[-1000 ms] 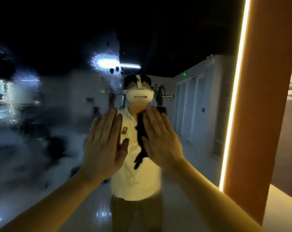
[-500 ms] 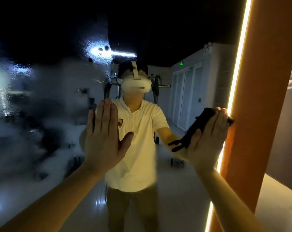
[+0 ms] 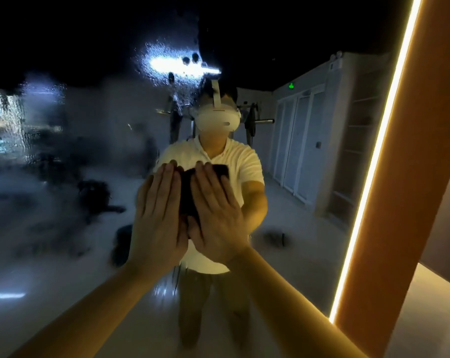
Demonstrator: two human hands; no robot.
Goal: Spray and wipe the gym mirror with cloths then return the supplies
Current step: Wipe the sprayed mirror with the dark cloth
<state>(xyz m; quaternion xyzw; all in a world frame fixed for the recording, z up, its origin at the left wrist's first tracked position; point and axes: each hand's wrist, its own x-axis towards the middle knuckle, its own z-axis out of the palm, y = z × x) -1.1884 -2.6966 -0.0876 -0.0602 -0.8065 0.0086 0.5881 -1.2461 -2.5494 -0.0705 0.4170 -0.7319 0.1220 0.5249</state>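
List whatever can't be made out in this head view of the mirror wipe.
Head view:
- Black cloth: mostly hidden behind the right hand and left hand.
- Any second cloth under the left hand: hidden by its back.
- Mirror, left side: reflections blurred by spray film.
- Spray bottle: outside the frame.

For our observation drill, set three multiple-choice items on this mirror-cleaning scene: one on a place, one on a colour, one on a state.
1. Where does the wet film lie on the mirror? A its left part; B its right part; C only the bottom edge.
2. What colour is the cloth? A white; B black; C yellow.
3. How do the left hand and right hand lie? A as fists; B flat, fingers straight; C hanging down.
Answers: 1 A, the glass blurs at left and reflects sharply at right; 2 B, it shows dark between the hands; 3 B, all fingers extend upward.
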